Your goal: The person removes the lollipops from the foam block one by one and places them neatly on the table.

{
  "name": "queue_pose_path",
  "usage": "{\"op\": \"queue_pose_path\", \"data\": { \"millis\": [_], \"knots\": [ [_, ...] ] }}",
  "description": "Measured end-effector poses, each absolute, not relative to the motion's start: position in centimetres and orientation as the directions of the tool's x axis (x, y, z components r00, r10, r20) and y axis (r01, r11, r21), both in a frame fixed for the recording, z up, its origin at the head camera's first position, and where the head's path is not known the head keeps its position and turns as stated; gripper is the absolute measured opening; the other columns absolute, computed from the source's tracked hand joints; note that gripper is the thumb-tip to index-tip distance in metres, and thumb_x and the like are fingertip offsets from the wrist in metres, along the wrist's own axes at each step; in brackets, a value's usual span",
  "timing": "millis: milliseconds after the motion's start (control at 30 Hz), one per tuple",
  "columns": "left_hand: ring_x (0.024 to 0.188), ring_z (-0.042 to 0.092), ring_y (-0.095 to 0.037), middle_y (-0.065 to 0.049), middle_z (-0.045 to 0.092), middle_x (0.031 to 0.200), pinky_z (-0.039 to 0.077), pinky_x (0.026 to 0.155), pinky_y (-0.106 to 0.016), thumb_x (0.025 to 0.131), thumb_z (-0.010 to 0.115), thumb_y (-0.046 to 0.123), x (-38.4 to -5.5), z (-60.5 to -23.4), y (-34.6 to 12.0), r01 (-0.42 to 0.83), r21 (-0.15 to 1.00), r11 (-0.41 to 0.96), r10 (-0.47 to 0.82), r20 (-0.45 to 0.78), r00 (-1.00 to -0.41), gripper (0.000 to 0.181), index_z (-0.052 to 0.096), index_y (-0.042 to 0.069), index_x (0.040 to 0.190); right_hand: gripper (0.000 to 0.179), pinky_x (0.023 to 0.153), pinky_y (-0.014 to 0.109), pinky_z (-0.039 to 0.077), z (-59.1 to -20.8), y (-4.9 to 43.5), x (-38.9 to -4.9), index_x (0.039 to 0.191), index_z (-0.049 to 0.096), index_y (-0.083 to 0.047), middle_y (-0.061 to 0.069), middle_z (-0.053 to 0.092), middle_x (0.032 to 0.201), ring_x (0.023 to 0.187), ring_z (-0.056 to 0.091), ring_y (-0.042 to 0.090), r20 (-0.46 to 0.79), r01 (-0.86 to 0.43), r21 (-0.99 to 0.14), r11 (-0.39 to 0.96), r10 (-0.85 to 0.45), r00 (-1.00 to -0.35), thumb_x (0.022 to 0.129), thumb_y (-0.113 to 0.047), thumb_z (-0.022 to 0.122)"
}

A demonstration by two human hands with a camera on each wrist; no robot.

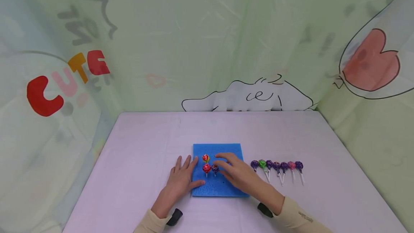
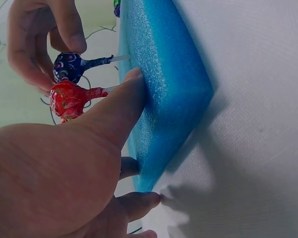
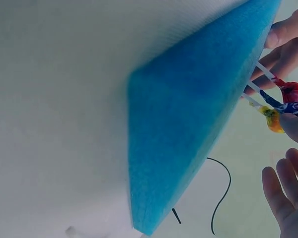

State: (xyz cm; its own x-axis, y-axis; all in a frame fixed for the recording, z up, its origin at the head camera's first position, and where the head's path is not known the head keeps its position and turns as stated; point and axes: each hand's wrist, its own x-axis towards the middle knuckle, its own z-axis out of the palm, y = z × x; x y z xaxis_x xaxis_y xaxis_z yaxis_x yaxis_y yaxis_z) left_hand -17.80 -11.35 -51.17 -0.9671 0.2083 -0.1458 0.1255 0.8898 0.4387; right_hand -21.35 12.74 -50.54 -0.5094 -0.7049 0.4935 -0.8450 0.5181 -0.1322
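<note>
A blue foam block (image 1: 223, 190) lies on the table, with three wrapped lollipops standing upright in it by their sticks. One is red and yellow (image 1: 205, 158), one is red (image 1: 206, 168), and a dark blue one (image 1: 215, 168) stands beside the red one. My left hand (image 1: 179, 181) rests along the block's left edge, thumb pressing on its top. Over the block's right part, my right hand (image 1: 240, 176) has its fingers spread and loosely bent around the dark blue lollipop. In the right wrist view its thumb (image 3: 295, 128) appears at that lollipop's wrapper; contact is unclear.
To the right of the block, a row of several lollipops (image 1: 276, 166) lies on the table (image 1: 145, 136), with purple, green and pink wrappers and sticks toward me. Printed curtains (image 1: 207, 46) hang behind the table and along both sides.
</note>
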Motion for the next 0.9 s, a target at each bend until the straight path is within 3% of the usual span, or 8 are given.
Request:
{"op": "queue_pose_path", "data": {
  "millis": [900],
  "knots": [
    [0.15,0.018,-0.053,-0.022,0.033,0.161,0.029,0.114,-0.07,0.087,0.072,0.053,-17.91,-51.62,-11.48,0.136,0.438,0.889,0.215,-0.135,-0.967,0.086,0.038,0.011,0.155,0.038,0.093,0.038,0.058,-51.04,11.98,-21.26,0.12,0.064,-0.016,0.007,0.06,0.131,0.121,0.062,0.026,0.462,-0.835,-0.163,0.526,-0.707,-0.535,0.086,-0.006,0.078]
  ]
}}
